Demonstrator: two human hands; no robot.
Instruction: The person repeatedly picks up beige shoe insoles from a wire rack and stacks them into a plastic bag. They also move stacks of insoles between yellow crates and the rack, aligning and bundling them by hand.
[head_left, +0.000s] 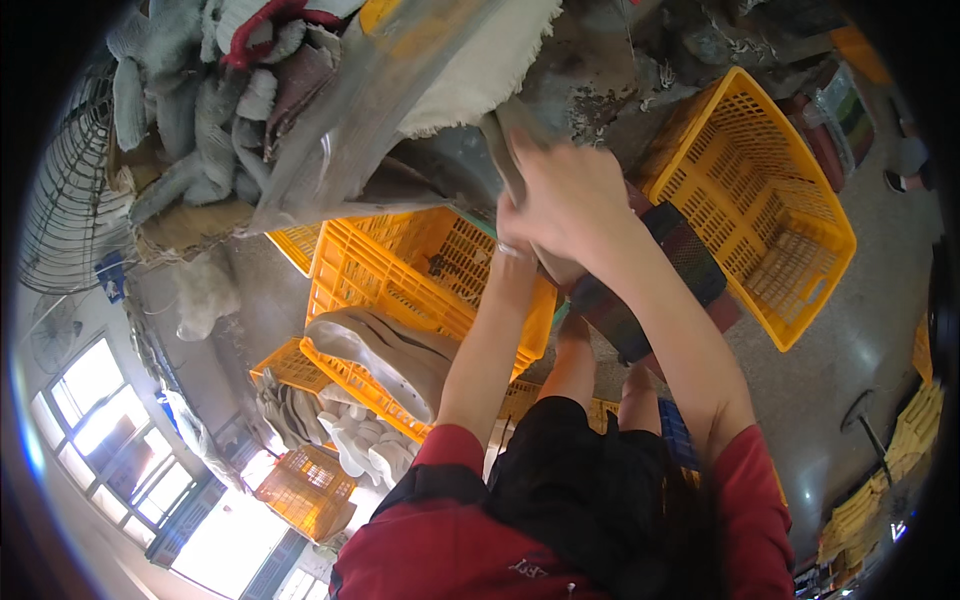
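Close together in the middle of the view, both my hands are closed on an olive-grey, flat, bendy piece (500, 158) that looks like a shoe sole. My right hand (575, 195) wraps it from above and is smeared by motion. Lower and partly covered by the right, my left hand (513, 225) grips near the same piece; most of its fingers are hidden. One end of the piece shows below my hands. Just beyond them lies a white cloth (480, 80) with a frayed edge.
Left of my forearms, a yellow crate (345, 270) bears grey-brown sole-shaped pieces (385, 350). Another yellow crate (750, 200) stands right. A dark striped seat (660, 285) is beneath my right arm. Grey gloves (200, 130) are heaped at far left, near a wire fan guard (65, 190).
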